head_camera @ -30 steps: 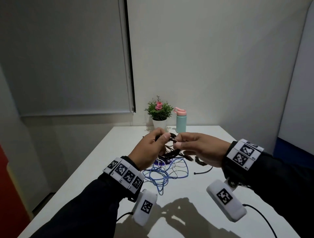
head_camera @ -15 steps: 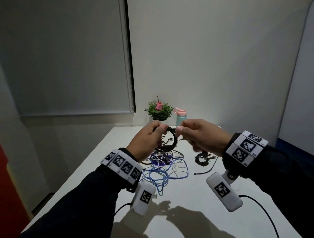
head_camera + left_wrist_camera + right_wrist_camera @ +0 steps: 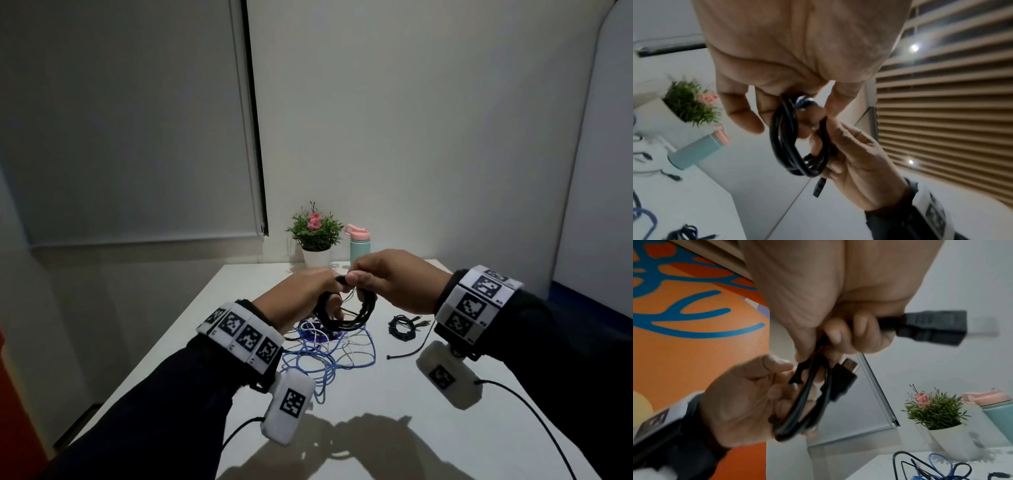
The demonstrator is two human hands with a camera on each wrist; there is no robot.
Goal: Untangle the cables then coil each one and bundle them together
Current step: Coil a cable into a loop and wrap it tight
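Both hands are raised above the desk (image 3: 394, 394) and meet over its middle. Left hand (image 3: 301, 294) is curled round the black cable coil (image 3: 342, 315), its fingers through the loops and its thumb on top. Right hand (image 3: 394, 281) is clamped on the same coil from 3 o'clock, fingers curled round the strands and pinching the cable just behind one black plug (image 3: 931, 326), which sticks out past the knuckles. A second plug (image 3: 844, 374) of the coil hangs free between the two hands.

Directly under the hands, toward 6 o'clock, a loose tangle of blue and white cables (image 3: 325, 356) lies on the desk, well apart from the coil held above it. At 3 o'clock of that tangle lies a small coiled black cable (image 3: 402, 327), and beside it a short black tie (image 3: 409, 351). At 12 o'clock, by the wall, a potted plant (image 3: 315, 236) stands just beside a teal bottle with a pink lid (image 3: 359, 246). Both forearms wear dark sleeves and bands of printed markers.
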